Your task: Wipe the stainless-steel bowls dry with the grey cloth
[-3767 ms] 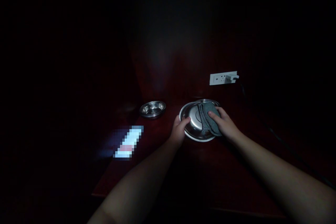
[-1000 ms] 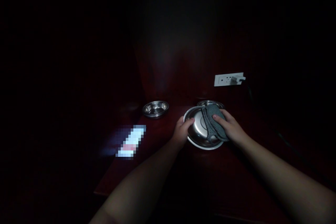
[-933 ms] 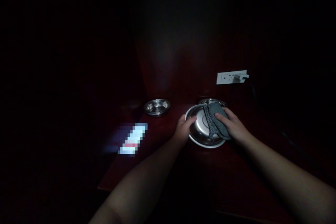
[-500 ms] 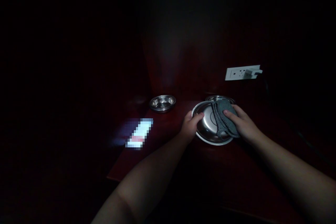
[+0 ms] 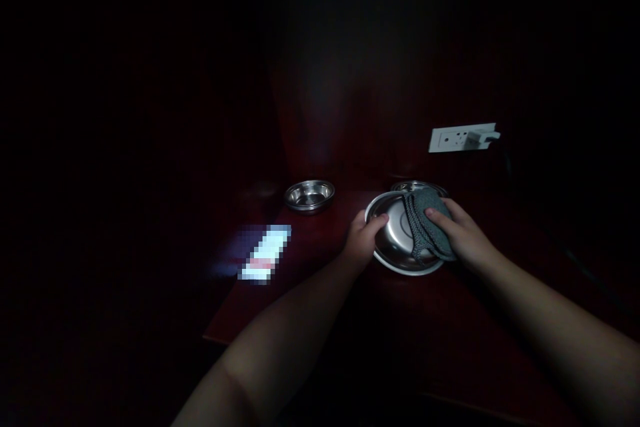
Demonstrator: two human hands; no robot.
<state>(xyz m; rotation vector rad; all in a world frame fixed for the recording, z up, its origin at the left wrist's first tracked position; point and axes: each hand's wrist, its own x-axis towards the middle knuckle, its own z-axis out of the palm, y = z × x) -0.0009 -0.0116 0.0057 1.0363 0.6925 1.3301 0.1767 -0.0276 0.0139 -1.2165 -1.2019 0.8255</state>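
A shiny steel bowl (image 5: 395,230) is tilted up in front of me with its rounded underside towards me. My left hand (image 5: 364,238) grips its left rim, the thumb lying over the metal. Folded over the bowl's right side is a grey-green cloth (image 5: 431,223) with a dark woven edge. My right hand (image 5: 463,233) is closed on that cloth, thumb on top, pressing it against the bowl; its other fingers are mostly hidden behind. Partly covered by the held bowl, more steel bowlware (image 5: 417,185) stands just behind.
Another steel bowl (image 5: 310,195), perhaps stacked, stands at the back left of the dark red table (image 5: 235,320). A bright pixelated rectangle (image 5: 265,253) lies near the table's left edge. A white wall socket (image 5: 463,138) with a plug is at the back right; a dark cable runs down from it.
The whole view has shifted, so table, bowls and socket appear further right than before. My hands keep the same hold on the bowl and cloth. Over the last half second almost nothing differs.
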